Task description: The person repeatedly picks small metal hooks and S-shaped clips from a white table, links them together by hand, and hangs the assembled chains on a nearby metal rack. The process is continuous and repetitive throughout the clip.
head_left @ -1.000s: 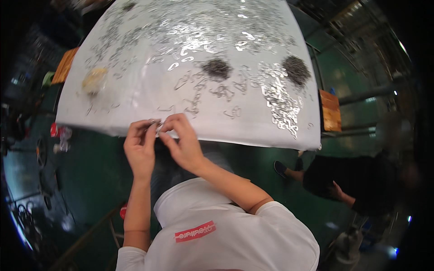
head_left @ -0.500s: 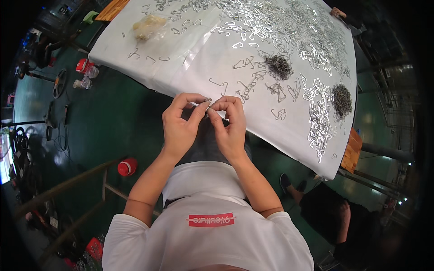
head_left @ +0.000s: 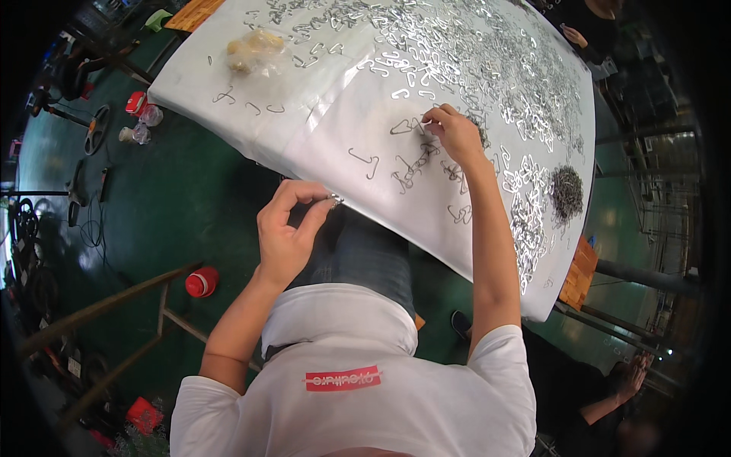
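My left hand [head_left: 285, 225], in front of the table edge, pinches a small silver metal hook [head_left: 335, 199] between thumb and fingertips. Most of that hook is hidden by the fingers. My right hand [head_left: 455, 133] is stretched over the white-covered table [head_left: 304, 148], its fingertips drawn together at some thin bent-wire pieces [head_left: 417, 156]. Whatever lies between those fingertips is too small to make out. A dark heap of tiny metal parts [head_left: 478, 129] is partly covered by this hand. Two loose wire pieces [head_left: 365, 161] lie nearer the table edge.
Many silver hooks [head_left: 426, 49] spread across the far and right table. Another dark heap [head_left: 566, 190] sits at right, a clear plastic bag [head_left: 257, 52] at left. Co-workers' hands [head_left: 575, 36] show at far right and lower right. A red container [head_left: 202, 282] stands on the floor.
My hands have parted. The right one has moved forward and right over the wire pieces; the left has shifted slightly down and left, still pinching the hook.
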Motion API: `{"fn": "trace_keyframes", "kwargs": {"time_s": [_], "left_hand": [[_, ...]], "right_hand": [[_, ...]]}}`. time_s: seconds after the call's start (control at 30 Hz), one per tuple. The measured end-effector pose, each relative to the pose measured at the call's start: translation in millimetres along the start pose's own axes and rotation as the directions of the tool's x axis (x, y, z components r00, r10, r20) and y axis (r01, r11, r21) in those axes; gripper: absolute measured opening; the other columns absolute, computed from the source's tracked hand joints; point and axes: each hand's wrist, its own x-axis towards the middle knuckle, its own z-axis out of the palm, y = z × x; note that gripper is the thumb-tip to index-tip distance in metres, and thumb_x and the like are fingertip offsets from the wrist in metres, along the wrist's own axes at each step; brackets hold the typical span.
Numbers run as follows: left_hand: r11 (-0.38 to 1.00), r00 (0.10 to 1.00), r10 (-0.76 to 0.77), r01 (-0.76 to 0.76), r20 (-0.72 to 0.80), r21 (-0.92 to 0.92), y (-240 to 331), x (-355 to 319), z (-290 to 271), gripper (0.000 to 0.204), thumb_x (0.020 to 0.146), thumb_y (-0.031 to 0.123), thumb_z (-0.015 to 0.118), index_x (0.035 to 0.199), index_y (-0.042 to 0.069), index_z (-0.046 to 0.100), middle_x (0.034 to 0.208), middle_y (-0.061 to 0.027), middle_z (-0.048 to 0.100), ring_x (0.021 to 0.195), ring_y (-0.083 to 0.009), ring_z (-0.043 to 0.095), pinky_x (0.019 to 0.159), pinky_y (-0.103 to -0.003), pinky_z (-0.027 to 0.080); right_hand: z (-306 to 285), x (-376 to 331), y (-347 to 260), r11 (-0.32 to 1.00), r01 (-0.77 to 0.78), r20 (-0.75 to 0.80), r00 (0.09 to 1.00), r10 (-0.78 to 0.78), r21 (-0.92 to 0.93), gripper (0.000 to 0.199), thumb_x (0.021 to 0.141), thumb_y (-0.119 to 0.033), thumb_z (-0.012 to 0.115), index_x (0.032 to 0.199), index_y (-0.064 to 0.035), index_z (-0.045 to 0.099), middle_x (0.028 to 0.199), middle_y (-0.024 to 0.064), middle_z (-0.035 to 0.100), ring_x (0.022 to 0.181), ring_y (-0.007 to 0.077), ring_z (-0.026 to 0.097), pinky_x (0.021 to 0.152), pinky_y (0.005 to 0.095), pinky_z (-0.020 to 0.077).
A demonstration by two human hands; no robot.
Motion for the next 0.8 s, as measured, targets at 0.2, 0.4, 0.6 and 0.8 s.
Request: {"fn": "trace_keyframes", "kwargs": {"time_s": [0.2,0.4,0.6,0.8], "left_hand": [[1.0,1.0,-0.014,0.014,-0.004,0.005,1.9,0.2,1.5,0.013,0.079,-0.004,0.067,0.091,0.001,0.065,0.082,-0.0057,0.064,0.073,-0.0135,0.056,0.07,-0.025,0.046],[0.999,1.0,-0.022,0.023,-0.017,0.042,0.6,0.2,-0.8,0.012,0.079,-0.002,0.069,0.09,0.002,0.065,0.081,-0.0055,0.065,0.071,-0.014,0.057,0.069,-0.025,0.047],[0.996,1.0,-0.011,0.013,-0.02,0.083,3.2,-0.1,-0.5,0.012,0.079,0.001,0.07,0.091,0.002,0.066,0.084,-0.0062,0.068,0.072,-0.0158,0.063,0.067,-0.026,0.048],[0.993,0.999,0.038,-0.035,-0.029,0.111,10.2,-1.3,-1.1,0.012,0.078,-0.003,0.07,0.089,0.002,0.067,0.082,-0.007,0.068,0.074,-0.0171,0.064,0.066,-0.028,0.049]], "right_hand": [[9.2,26.5,7.9,0.976,0.178,0.202,0.968,-0.15,-0.129,0.01,0.085,-0.016,0.062,0.094,-0.0101,0.063,0.092,0.0036,0.059,0.083,0.0261,0.062,0.071,0.0365,0.0505],[-0.7,4.9,-21.6,0.945,-0.129,0.046,0.992,0.121,0.299,0.007,0.088,-0.012,0.062,0.093,-0.0076,0.061,0.091,0.0074,0.062,0.073,0.0242,0.06,0.069,0.0346,0.0496],[-20.8,-52.9,-123.8,0.205,-0.197,0.152,0.964,0.219,0.959,0.009,0.089,-0.007,0.063,0.093,0.0009,0.061,0.085,0.0065,0.064,0.069,0.0113,0.059,0.057,0.0241,0.0466],[-33.7,-86.3,-197.9,0.018,-0.216,0.207,0.955,0.214,0.976,0.009,0.088,-0.009,0.066,0.092,-0.0021,0.062,0.084,0.002,0.061,0.071,0.0087,0.054,0.063,0.0207,0.0423]]}}
